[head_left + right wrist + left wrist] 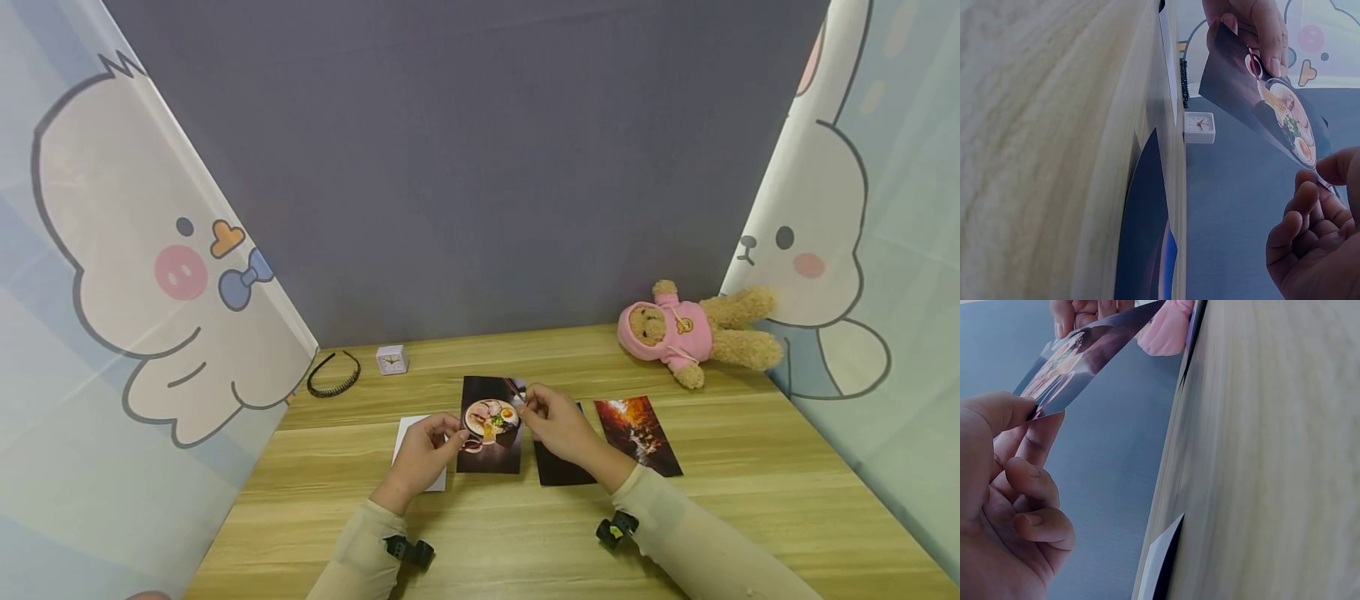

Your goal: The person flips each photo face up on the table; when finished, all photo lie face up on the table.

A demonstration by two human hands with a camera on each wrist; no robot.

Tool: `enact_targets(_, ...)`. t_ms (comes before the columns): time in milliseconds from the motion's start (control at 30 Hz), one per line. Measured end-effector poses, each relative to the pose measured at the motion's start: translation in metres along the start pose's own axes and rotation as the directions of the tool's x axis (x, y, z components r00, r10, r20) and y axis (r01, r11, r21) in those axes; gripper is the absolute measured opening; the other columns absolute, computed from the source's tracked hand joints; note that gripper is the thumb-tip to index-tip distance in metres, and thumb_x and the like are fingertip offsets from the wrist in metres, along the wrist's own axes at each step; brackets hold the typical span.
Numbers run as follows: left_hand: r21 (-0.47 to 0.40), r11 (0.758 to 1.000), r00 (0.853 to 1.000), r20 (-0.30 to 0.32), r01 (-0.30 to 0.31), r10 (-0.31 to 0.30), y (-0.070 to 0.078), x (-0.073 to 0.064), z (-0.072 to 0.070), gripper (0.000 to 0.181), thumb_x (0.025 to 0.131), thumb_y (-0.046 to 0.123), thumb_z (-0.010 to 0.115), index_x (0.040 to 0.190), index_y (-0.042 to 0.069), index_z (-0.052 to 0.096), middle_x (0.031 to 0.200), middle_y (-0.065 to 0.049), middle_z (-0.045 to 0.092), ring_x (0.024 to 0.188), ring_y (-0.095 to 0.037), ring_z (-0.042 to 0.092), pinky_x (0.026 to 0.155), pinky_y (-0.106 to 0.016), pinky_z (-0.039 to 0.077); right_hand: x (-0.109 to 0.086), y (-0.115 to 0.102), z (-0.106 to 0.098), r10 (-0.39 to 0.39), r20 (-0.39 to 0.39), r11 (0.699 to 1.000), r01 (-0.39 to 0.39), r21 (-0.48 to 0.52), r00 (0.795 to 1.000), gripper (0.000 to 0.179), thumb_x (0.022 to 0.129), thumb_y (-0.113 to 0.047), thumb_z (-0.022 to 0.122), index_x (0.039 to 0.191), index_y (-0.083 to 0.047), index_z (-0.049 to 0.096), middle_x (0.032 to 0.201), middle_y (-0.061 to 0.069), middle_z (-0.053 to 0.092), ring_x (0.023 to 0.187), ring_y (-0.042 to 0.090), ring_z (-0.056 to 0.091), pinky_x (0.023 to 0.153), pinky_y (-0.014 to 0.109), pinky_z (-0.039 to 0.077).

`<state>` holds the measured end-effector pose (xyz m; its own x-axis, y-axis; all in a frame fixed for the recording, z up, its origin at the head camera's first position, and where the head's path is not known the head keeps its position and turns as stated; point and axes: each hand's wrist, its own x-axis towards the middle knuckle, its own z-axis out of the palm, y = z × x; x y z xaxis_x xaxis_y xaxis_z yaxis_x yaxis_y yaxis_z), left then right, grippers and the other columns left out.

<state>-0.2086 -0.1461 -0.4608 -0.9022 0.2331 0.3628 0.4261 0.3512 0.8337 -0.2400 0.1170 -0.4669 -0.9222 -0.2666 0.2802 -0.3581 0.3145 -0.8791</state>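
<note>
A glossy photo print (491, 421) of a ramen bowl is held up off the table between both hands. My left hand (423, 454) pinches its left edge between thumb and fingers. Opposite, my right hand (558, 425) pinches the right edge. In the left wrist view the print (1066, 369) tilts, its picture side glossy with reflections. The right wrist view shows the ramen print (1266, 100) above the tabletop. Under my left hand lies a white card (438, 482), partly hidden. A dark print (558, 467) lies beneath my right hand, also partly covered.
An autumn-coloured print (640, 433) lies right of the dark one. At the back left are a black headband (333, 387) and a small white clock (392, 360). A teddy bear in a pink hoodie (690, 329) lies at the back right, before the grey partition (480, 183).
</note>
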Motion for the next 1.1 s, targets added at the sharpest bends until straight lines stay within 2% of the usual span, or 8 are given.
enact_targets(400, 0.005, 1.0, 1.0, 0.006, -0.005, 0.005, -0.003, 0.0, 0.0, 0.005, 0.098, 0.0, 0.072, 0.093, 0.001, 0.071, 0.074, -0.012, 0.068, 0.054, -0.008, 0.038, 0.054, -0.021, 0.032, 0.001, 0.004, 0.0, 0.05, -0.007, 0.997, -0.05, 0.057, 0.999, 0.019, 0.104, -0.021, 0.069, 0.116, -0.009, 0.061, 0.094, 0.005, 0.061, 0.076, 0.032, 0.063, 0.068, 0.054, 0.06)
enact_targets(500, 0.003, 1.0, 1.0, 0.009, -0.011, 0.011, -0.004, 0.0, -0.001, 0.005, 0.098, 0.0, 0.071, 0.093, 0.002, 0.071, 0.074, -0.012, 0.068, 0.055, -0.01, 0.038, 0.054, -0.021, 0.031, 0.001, 0.004, 0.0, 0.056, -0.011, 0.996, -0.055, 0.064, 0.998, 0.02, 0.104, -0.019, 0.069, 0.118, -0.009, 0.061, 0.094, 0.005, 0.061, 0.078, 0.032, 0.063, 0.068, 0.054, 0.061)
enact_targets(700, -0.003, 1.0, 1.0, -0.001, -0.02, 0.02, -0.01, 0.001, 0.002, 0.007, 0.098, 0.0, 0.072, 0.092, 0.004, 0.072, 0.073, -0.008, 0.067, 0.054, -0.004, 0.037, 0.053, -0.02, 0.03, 0.002, 0.005, -0.001, 0.051, -0.038, 0.999, -0.05, 0.022, 0.998, 0.024, 0.104, -0.017, 0.068, 0.126, -0.011, 0.062, 0.095, 0.003, 0.06, 0.075, 0.019, 0.058, 0.062, 0.043, 0.06)
enact_targets(800, -0.002, 1.0, 1.0, -0.004, -0.023, 0.023, -0.013, 0.001, 0.003, 0.008, 0.099, 0.002, 0.071, 0.092, 0.005, 0.072, 0.073, -0.007, 0.067, 0.054, -0.004, 0.038, 0.053, -0.02, 0.031, 0.002, 0.006, -0.001, 0.056, -0.045, 0.998, -0.056, 0.008, 0.997, 0.027, 0.104, -0.018, 0.068, 0.13, -0.014, 0.063, 0.095, 0.004, 0.06, 0.074, 0.018, 0.058, 0.062, 0.044, 0.061)
enact_targets(933, 0.002, 0.999, 0.999, 0.002, -0.032, 0.032, -0.016, 0.002, 0.004, 0.007, 0.1, 0.005, 0.071, 0.093, 0.003, 0.073, 0.074, -0.01, 0.069, 0.055, -0.003, 0.04, 0.052, -0.02, 0.032, 0.002, 0.007, -0.001, 0.073, -0.038, 0.997, -0.072, 0.032, 0.997, 0.024, 0.105, -0.018, 0.067, 0.128, -0.017, 0.065, 0.094, 0.005, 0.061, 0.077, 0.023, 0.061, 0.066, 0.05, 0.062)
enact_targets(1100, -0.022, 1.0, 1.0, 0.02, -0.021, 0.021, -0.012, 0.002, 0.002, 0.004, 0.099, 0.001, 0.071, 0.098, -0.002, 0.074, 0.076, -0.018, 0.07, 0.055, -0.003, 0.045, 0.053, -0.018, 0.035, 0.002, 0.006, 0.0, 0.074, -0.022, 0.995, -0.073, 0.061, 0.997, 0.02, 0.106, -0.016, 0.065, 0.125, -0.016, 0.069, 0.096, 0.005, 0.064, 0.087, 0.037, 0.065, 0.069, 0.052, 0.062)
